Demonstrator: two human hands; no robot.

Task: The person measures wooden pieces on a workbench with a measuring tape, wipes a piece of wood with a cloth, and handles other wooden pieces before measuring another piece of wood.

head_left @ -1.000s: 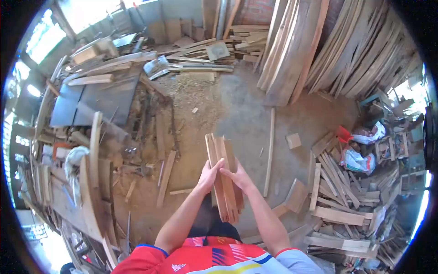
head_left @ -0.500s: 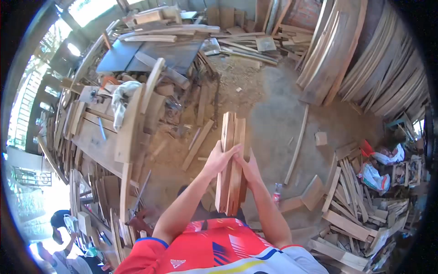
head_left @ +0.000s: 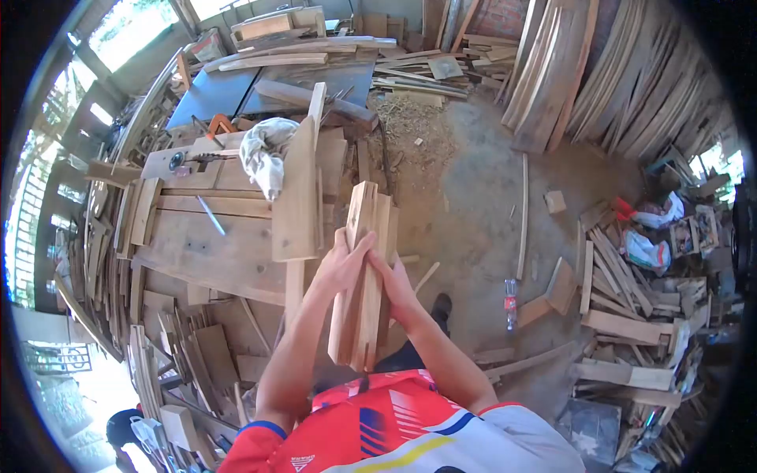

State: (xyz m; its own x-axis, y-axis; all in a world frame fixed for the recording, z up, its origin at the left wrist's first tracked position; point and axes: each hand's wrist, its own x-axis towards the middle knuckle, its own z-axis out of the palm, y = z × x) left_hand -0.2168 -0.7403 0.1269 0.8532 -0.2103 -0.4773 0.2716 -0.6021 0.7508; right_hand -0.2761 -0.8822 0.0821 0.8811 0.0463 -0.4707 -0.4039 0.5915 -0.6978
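1. Left hand (head_left: 341, 264) and right hand (head_left: 398, 290) grip a bundle of wooden pieces (head_left: 366, 303) at the centre of the frame;
2. a white cloth (head_left: 264, 154) lies on the tabletop (head_left: 236, 256), upper left.

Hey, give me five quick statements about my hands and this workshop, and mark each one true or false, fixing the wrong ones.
1. The left hand is on the wooden pieces. True.
2. The right hand is empty. False: the right hand is on the wooden pieces too.
3. The plastic bottle is on the floor. True.
4. The white cloth is beside the plastic bottle. False: the white cloth is on the workbench, apart from the bottle.
5. The shirt is plain green. False: the shirt is mainly red and white.
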